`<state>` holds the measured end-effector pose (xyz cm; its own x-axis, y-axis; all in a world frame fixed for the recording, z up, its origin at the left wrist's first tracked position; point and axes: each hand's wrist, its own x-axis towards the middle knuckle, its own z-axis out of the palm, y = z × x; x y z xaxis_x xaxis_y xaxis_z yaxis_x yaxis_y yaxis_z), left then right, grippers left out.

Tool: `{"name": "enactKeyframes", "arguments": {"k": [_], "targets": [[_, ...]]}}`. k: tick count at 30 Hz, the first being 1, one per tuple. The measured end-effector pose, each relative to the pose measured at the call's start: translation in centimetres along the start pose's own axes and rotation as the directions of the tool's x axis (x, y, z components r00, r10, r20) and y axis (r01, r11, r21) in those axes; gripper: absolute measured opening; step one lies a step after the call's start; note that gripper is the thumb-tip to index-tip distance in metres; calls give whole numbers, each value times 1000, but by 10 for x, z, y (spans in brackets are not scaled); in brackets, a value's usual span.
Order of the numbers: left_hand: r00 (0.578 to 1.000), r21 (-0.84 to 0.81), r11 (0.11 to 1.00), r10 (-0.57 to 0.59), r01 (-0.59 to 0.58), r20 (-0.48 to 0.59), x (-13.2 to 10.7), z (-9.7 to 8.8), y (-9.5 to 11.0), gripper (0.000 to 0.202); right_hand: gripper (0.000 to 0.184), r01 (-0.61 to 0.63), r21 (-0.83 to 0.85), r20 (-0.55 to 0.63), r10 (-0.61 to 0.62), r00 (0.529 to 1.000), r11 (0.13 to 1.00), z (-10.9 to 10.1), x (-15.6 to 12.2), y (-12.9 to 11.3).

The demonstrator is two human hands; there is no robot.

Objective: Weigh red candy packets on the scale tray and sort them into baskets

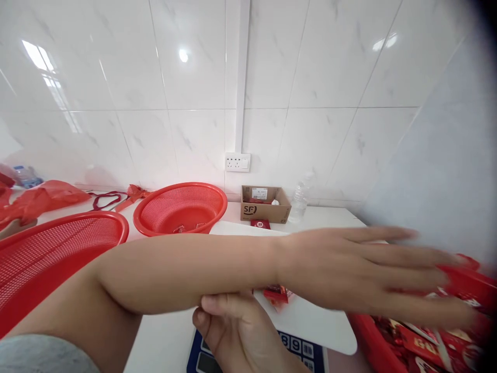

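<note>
1) We hold our left hand (349, 269) out to the right, its fingers straight, parted and blurred, grasping nothing that we can see;
2) below its fingertips we see a red basket (378, 342) at the right, with red packets (423, 342) lying in it; we cannot tell whether our fingers touch them;
3) we have our right hand (244, 331) beneath our left forearm, its fingers curled and its thumb close to the bent forefinger; we cannot tell whether anything is pinched there;
4) behind that hand we see the scale's blue keypad (297, 344) and white tray (330, 331); a small red packet (276, 296) shows over the tray, partly hidden by our forearm;
5) near the wall we see a round red basket (194, 197), a cardboard box (267, 211) and a clear bottle (300, 199)
</note>
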<state>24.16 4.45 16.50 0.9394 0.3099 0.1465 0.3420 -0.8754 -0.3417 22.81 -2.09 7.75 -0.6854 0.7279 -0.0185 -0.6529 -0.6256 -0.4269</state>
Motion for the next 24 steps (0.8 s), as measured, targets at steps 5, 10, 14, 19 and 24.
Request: {"name": "enactKeyframes", "arguments": {"k": [5, 10, 14, 19, 24], "targets": [[935, -65, 939, -342, 337, -96, -72, 31, -57, 39, 30, 5, 47, -64, -2, 998, 999, 9, -10, -21], [482, -147, 459, -839, 876, 252, -180, 51, -100, 48, 22, 221, -85, 61, -216, 974, 972, 10, -28, -51], [383, -156, 350, -850, 924, 362, -219, 59, -96, 52, 17, 436, -220, 78, -430, 899, 872, 9, -40, -71], [576, -262, 514, -717, 817, 392, -181, 84, -53, 54, 19, 714, -297, 148, -708, 690, 634, 0, -49, -92], [681, -270, 627, -645, 731, 347, -153, 104, -30, 62, 21, 791, -385, 208, -790, 576, 476, -9, -53, -103]]}}
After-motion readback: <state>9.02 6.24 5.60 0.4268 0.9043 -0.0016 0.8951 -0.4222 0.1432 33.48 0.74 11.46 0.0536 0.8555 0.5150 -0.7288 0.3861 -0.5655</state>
